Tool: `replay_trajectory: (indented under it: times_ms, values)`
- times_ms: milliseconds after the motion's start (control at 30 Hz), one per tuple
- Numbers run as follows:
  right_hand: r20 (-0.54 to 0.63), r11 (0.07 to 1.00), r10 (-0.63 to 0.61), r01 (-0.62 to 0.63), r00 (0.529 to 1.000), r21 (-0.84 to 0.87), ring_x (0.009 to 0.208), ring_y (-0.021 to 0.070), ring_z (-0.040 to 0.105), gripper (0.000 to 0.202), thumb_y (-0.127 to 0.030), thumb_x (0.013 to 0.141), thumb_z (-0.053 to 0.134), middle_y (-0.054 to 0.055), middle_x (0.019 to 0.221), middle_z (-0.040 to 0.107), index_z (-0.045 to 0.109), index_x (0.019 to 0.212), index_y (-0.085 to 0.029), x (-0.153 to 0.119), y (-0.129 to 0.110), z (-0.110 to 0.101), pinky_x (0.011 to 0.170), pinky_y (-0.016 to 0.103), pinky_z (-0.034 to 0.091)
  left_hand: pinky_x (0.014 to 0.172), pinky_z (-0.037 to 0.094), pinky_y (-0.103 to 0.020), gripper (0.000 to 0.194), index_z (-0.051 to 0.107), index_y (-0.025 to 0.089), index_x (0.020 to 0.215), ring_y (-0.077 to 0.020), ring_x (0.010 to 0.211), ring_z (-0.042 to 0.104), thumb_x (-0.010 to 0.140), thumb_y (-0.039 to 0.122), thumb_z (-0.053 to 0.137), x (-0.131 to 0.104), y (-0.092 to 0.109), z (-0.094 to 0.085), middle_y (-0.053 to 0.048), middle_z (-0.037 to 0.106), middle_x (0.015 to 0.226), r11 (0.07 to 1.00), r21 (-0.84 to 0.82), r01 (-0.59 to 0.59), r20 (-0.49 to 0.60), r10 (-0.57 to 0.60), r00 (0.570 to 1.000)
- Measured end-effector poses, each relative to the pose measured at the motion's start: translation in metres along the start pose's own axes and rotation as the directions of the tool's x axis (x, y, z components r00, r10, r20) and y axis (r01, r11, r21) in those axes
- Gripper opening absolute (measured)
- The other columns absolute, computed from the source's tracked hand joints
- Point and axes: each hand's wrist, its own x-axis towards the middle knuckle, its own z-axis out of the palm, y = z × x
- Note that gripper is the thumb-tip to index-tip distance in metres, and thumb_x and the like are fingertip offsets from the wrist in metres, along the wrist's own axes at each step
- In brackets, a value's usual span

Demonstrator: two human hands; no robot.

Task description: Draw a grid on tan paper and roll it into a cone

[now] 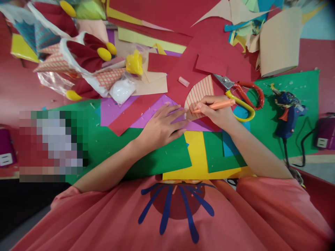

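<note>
The right hand point(218, 109) pinches an orange marker point(222, 104) between thumb and fingers, a closed grip set well behind the tip. The task's thing, a wedge of striped paper point(202, 90), lies just beyond and to the left of that grip, partly under the fingers; the marker slants across its lower part, long axis running nearly sideways with the tip toward the left, while the stripes run roughly away from the body. The right hand is the nearer one — the left hand point(163, 122) lies palm down with its fingers spread, their tips at the wedge's lower left edge, though whether they press on it I cannot tell. The wedge is pale and flat, with one long curved side, a straight side on the right and orange lines. Beneath and around it are matte sheets: a purple sheet point(150, 109), red paper point(209, 45) and a green sheet point(162, 157). Just beside it sit a small translucent pink cylinder point(184, 82) and metal-bladed scissors point(237, 85) with red and yellow handles. On the table point(311, 59), patterned cones point(110, 75) with fluffy white rims lie to the left, a blue glue gun point(289, 118) to the right.
</note>
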Motion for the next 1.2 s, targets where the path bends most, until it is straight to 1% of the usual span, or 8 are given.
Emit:
replay_trajectory:
  times_ms: [233,467,667,800,933,1033,1133,1200]
  values:
    - [0.058,0.999,0.029,-0.030,0.998,0.017,0.052,0.0083,0.049,0.028,-0.022,0.079,0.053,-0.002,0.053,0.054,0.051,0.052,-0.017,-0.0013,0.0016,0.0002,0.050,0.023,0.036,0.107,0.042,-0.056,0.031,0.068,0.022,0.115,-0.0294,0.126,0.055,0.098,0.035,0.046,-0.0004,0.0007,-0.0005,-0.009,0.062,0.132,0.999,-0.011,0.035,0.040,-0.034,0.999]
    - [0.027,0.999,0.026,-0.026,0.999,-0.018,0.053,0.0086,0.049,0.027,-0.026,0.079,0.055,-0.002,0.054,0.056,0.053,0.054,-0.017,-0.0006,0.0016,0.0006,0.051,0.022,0.036,0.107,0.042,-0.058,0.030,0.069,0.022,0.113,-0.0302,0.125,0.056,0.098,0.034,0.046,-0.0001,0.0010,-0.0009,-0.010,0.062,0.132,0.999,-0.025,0.038,0.042,-0.037,0.998]
    - [0.094,1.000,-0.007,0.006,0.996,0.002,0.050,0.0082,0.046,0.032,-0.024,0.081,0.053,-0.002,0.052,0.053,0.048,0.051,-0.018,-0.0009,-0.0015,0.0004,0.049,0.023,0.036,0.107,0.042,-0.058,0.031,0.067,0.023,0.117,-0.0300,0.126,0.055,0.098,0.034,0.045,-0.0004,0.0008,-0.0004,-0.010,0.061,0.133,0.998,-0.039,0.048,0.043,-0.047,0.998]
    - [0.111,1.000,-0.013,0.011,0.994,0.020,0.050,0.0080,0.048,0.029,-0.021,0.079,0.053,-0.002,0.052,0.055,0.050,0.050,-0.017,-0.0003,-0.0017,-0.0003,0.048,0.022,0.036,0.106,0.043,-0.056,0.031,0.067,0.023,0.116,-0.0298,0.125,0.056,0.098,0.035,0.045,-0.0004,0.0007,0.0000,-0.009,0.062,0.132,0.999,-0.018,0.027,0.020,-0.027,0.999]
    - [0.057,0.999,0.019,-0.021,0.998,0.042,0.050,0.0081,0.049,0.024,-0.021,0.077,0.052,-0.001,0.055,0.060,0.055,0.053,-0.017,-0.0003,-0.0006,-0.0028,0.048,0.022,0.038,0.106,0.043,-0.057,0.030,0.069,0.021,0.113,-0.0302,0.124,0.056,0.098,0.033,0.045,-0.0003,0.0008,-0.0003,-0.010,0.062,0.131,1.000,-0.006,0.017,0.015,-0.017,1.000]
    - [-0.025,1.000,0.016,-0.016,1.000,-0.004,0.052,0.0092,0.052,0.026,-0.025,0.081,0.053,-0.001,0.056,0.060,0.059,0.058,-0.017,-0.0024,-0.0018,-0.0044,0.050,0.023,0.040,0.107,0.042,-0.057,0.030,0.069,0.021,0.112,-0.0295,0.125,0.056,0.098,0.033,0.045,-0.0004,0.0005,-0.0006,-0.010,0.062,0.133,1.000,-0.012,0.019,0.028,-0.018,0.999]
    - [-0.064,0.991,-0.079,0.072,0.995,-0.115,0.056,0.0103,0.057,0.027,-0.030,0.087,0.055,0.000,0.060,0.064,0.064,0.065,-0.017,-0.0052,-0.0032,-0.0031,0.053,0.024,0.042,0.105,0.044,-0.058,0.030,0.068,0.020,0.112,-0.0305,0.125,0.056,0.098,0.034,0.045,-0.0003,0.0001,-0.0007,-0.011,0.063,0.131,1.000,-0.012,-0.001,0.014,0.001,1.000]
    - [-0.058,0.974,-0.147,0.134,0.987,-0.183,0.062,0.0112,0.061,0.024,-0.030,0.088,0.055,0.001,0.068,0.069,0.067,0.070,-0.019,-0.0063,-0.0033,-0.0008,0.058,0.024,0.046,0.102,0.046,-0.059,0.030,0.069,0.018,0.111,-0.0322,0.123,0.058,0.098,0.034,0.046,-0.0001,-0.0001,-0.0006,-0.013,0.065,0.127,1.000,-0.006,-0.021,-0.010,0.021,1.000]
